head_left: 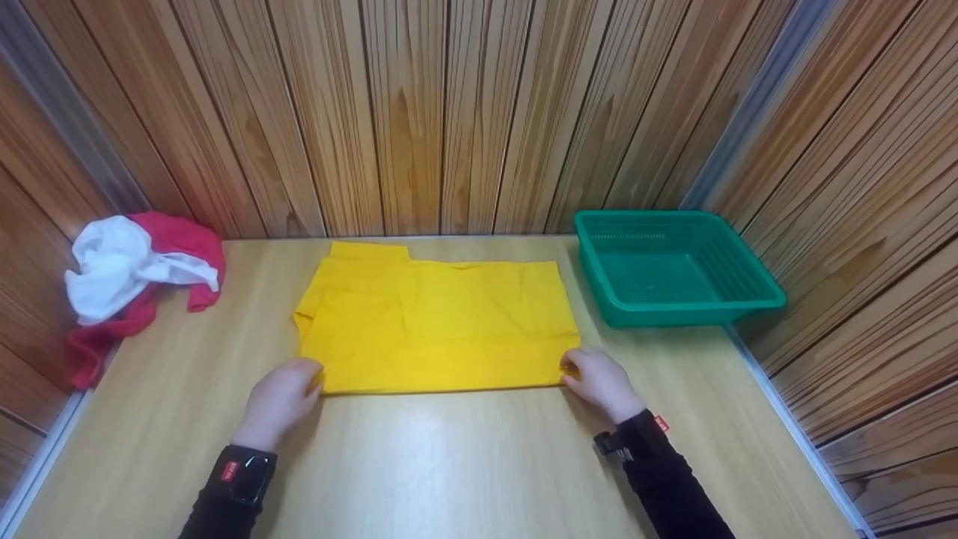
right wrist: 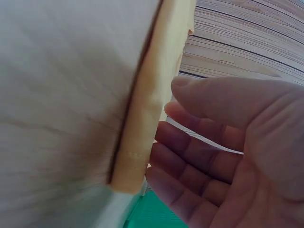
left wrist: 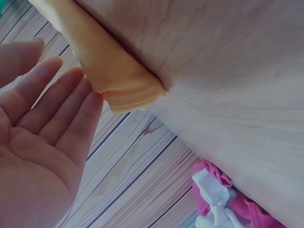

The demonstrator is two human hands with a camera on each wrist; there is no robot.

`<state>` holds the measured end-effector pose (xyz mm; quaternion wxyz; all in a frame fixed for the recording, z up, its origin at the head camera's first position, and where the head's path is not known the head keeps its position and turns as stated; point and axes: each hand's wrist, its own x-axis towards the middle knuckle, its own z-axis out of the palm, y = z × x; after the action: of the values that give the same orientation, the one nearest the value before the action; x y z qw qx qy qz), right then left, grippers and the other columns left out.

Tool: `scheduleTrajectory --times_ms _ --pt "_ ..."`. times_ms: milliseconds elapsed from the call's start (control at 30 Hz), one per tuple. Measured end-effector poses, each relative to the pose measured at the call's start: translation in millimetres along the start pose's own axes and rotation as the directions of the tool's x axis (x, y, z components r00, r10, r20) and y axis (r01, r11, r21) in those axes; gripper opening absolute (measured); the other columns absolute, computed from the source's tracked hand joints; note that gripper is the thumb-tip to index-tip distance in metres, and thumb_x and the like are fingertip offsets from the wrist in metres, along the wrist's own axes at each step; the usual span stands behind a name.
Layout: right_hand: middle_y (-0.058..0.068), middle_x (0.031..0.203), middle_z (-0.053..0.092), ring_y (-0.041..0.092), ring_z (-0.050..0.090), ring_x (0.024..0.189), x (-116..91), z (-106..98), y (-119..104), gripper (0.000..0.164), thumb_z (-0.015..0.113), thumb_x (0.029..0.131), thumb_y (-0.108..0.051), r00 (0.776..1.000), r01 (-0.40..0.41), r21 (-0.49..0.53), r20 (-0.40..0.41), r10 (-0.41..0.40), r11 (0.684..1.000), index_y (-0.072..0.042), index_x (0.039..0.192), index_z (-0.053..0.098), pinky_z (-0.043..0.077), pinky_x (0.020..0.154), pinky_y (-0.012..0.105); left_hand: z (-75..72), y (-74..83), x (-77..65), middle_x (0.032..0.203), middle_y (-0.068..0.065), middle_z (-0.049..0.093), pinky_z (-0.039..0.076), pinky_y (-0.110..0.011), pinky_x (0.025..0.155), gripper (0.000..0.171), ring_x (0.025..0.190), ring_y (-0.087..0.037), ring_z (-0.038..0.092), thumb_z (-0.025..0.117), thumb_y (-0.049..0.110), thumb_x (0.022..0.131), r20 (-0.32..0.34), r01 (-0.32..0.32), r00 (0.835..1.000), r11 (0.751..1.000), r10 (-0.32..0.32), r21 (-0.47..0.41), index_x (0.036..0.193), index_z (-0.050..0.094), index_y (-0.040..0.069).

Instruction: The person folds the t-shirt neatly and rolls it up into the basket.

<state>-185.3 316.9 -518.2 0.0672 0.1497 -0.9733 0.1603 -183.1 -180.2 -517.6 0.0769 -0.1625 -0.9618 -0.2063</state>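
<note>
A yellow T-shirt (head_left: pixel 449 322) lies folded flat on the table, one sleeve end at its left side. At its near left corner is my left hand (head_left: pixel 281 397); in the left wrist view the fingers (left wrist: pixel 66 102) are nearly straight beside the yellow cloth (left wrist: pixel 114 71), thumb held apart. My right hand (head_left: pixel 602 382) is at the near right corner. Seen from the right wrist, its fingers (right wrist: pixel 190 152) are loosely bent with their tips at the side of the cloth (right wrist: pixel 142 118), and the thumb stands away from them.
A green plastic basket (head_left: pixel 681 305) stands at the back right of the table (head_left: pixel 419 457). Crumpled red cloth (head_left: pixel 183 239) and white cloth (head_left: pixel 112 262) lie heaped at the back left. Wood-panelled walls (head_left: pixel 449 112) enclose the back and both sides.
</note>
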Motion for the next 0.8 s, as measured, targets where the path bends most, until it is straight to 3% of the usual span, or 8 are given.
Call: scheduleTrajectory --times_ms 200,500,800 --pt "0.006 0.083 0.06 0.026 0.056 0.079 -2.5 3.3 4.0 0.018 0.08 0.079 -0.009 1.0 -0.004 -0.001 0.005 0.004 1.0 -0.004 0.088 0.066 0.048 0.078 0.044 0.5 -0.3 -5.0 0.078 -0.01 0.06 0.049 -0.05 0.075 0.016 0.076 -0.032 0.059 0.077 0.001 0.078 -0.002 -0.029 1.0 1.0 0.029 0.007 0.089 0.064 0.0" --pt "0.006 0.085 0.06 0.027 0.058 0.082 -1.5 5.1 8.5 0.017 0.08 0.078 -0.01 0.999 -0.011 -0.015 0.042 0.012 1.0 -0.006 0.088 0.067 0.049 0.079 0.045 3.7 -4.2 -3.4 0.073 -0.006 0.056 0.047 -0.048 0.07 0.014 0.07 -0.027 0.054 0.077 0.002 0.078 0.052 0.011 0.999 1.0 -0.011 -0.002 0.082 0.063 0.003" --pt "0.006 0.087 0.06 0.027 0.057 0.084 1.3 4.7 7.4 0.017 0.08 0.078 -0.011 0.997 -0.024 -0.026 0.07 0.025 0.999 -0.006 0.089 0.067 0.048 0.081 0.045 4.9 -6.9 -2.1 0.078 -0.01 0.06 0.048 -0.052 0.075 0.013 0.076 -0.032 0.059 0.075 0.004 0.079 0.051 0.033 0.998 0.999 -0.032 -0.004 0.086 0.064 0.001"
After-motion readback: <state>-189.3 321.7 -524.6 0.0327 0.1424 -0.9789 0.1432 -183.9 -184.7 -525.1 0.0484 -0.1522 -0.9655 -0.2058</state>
